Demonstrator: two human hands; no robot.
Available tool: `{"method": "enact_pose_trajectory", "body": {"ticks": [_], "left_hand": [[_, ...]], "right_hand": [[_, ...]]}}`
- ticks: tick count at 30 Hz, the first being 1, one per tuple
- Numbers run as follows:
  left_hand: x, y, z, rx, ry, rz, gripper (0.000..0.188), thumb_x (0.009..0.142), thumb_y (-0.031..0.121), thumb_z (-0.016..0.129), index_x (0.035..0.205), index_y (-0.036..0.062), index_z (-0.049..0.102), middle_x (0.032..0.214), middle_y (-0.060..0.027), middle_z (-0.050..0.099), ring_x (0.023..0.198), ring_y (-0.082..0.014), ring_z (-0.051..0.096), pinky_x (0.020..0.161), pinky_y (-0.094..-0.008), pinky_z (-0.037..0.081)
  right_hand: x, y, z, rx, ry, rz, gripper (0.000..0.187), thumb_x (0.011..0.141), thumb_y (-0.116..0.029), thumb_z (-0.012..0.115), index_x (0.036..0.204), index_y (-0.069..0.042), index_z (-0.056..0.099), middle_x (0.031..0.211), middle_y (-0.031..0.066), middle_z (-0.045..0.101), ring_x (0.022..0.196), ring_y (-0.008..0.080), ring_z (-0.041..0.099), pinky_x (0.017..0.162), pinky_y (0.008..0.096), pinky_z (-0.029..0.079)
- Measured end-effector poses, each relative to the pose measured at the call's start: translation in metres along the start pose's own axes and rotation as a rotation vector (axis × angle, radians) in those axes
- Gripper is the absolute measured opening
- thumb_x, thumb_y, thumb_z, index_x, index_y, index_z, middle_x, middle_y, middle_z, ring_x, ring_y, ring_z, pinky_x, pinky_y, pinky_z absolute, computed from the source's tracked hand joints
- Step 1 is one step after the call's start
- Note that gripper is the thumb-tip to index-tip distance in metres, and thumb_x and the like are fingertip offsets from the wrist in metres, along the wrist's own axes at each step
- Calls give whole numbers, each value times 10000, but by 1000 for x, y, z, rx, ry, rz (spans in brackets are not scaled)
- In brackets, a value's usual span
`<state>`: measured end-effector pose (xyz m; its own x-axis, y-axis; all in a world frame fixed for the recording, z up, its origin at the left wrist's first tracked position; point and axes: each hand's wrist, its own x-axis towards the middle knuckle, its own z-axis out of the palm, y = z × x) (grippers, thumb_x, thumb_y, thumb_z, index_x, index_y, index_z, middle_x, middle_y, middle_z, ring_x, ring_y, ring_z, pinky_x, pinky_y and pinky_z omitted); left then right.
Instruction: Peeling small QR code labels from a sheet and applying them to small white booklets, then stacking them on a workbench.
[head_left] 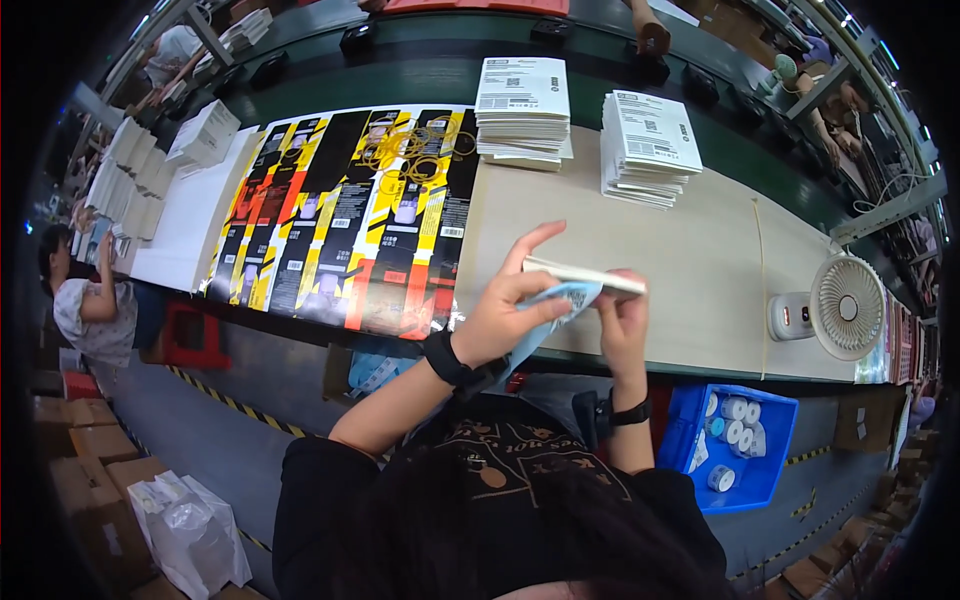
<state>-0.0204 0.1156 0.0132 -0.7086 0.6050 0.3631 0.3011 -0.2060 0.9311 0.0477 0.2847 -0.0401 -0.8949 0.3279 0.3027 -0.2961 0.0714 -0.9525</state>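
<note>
White booklet (585, 275) and blue sheet (575, 303) are held up

The left hand (495, 315) grasps the blue sheet between thumb and fingers; whether it also grips the white booklet, I cannot tell. The right hand (625, 325) pinches the booklet's right end. Both papers are in the air, above the near part of the table (560, 210).

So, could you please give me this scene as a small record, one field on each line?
Left hand: holds a light blue printed sheet and a thin white paper bundle
Right hand: pinches the bundle's right end
Table, far side: two stacks of white printed paper
Table, left: black-yellow-red printed sheets, tan rubber bands on top
Table, right: round white plastic fan
Below: blue plastic bin
</note>
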Motion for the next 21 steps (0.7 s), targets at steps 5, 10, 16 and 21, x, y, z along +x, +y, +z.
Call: {"method": "enact_pose_trajectory", "body": {"ticks": [5, 10, 16, 21], "left_hand": [[3, 34, -23, 107, 145, 152, 78, 796, 116, 590, 801, 38, 578, 1330, -171, 350, 1247, -289, 314, 999, -428, 265], [-24, 47, -22, -47, -75, -79, 95, 812, 124, 585, 810, 29, 575, 1132, -129, 529, 1022, -233, 523, 856, -328, 408], [-44, -18, 50, 238, -379, -26, 155, 836, 165, 543, 841, 10, 547, 813, -135, 568, 748, -291, 572, 653, -342, 453], [-45, -63, 100, 516, -543, -17, 162, 814, 172, 527, 826, 11, 527, 739, -147, 561, 681, -331, 570, 595, -407, 448]], "right_hand": [[57, -43, 3, -41, 63, -84, 358, 872, -144, 553, 1162, 2, 402, 1048, 88, 546, 939, 139, 523, 835, 256, 414], [140, -63, -2, 37, -11, -47, 373, 856, -105, 555, 1174, 27, 412, 1071, 104, 562, 927, 138, 553, 830, 251, 426], [239, -68, 29, -182, -56, -29, 450, 811, -166, 621, 1157, 62, 444, 1013, 142, 596, 857, 180, 593, 760, 282, 472], [331, -16, 46, -365, -80, -89, 446, 786, -222, 650, 1105, 53, 502, 966, 148, 612, 799, 187, 603, 707, 288, 472]]}}
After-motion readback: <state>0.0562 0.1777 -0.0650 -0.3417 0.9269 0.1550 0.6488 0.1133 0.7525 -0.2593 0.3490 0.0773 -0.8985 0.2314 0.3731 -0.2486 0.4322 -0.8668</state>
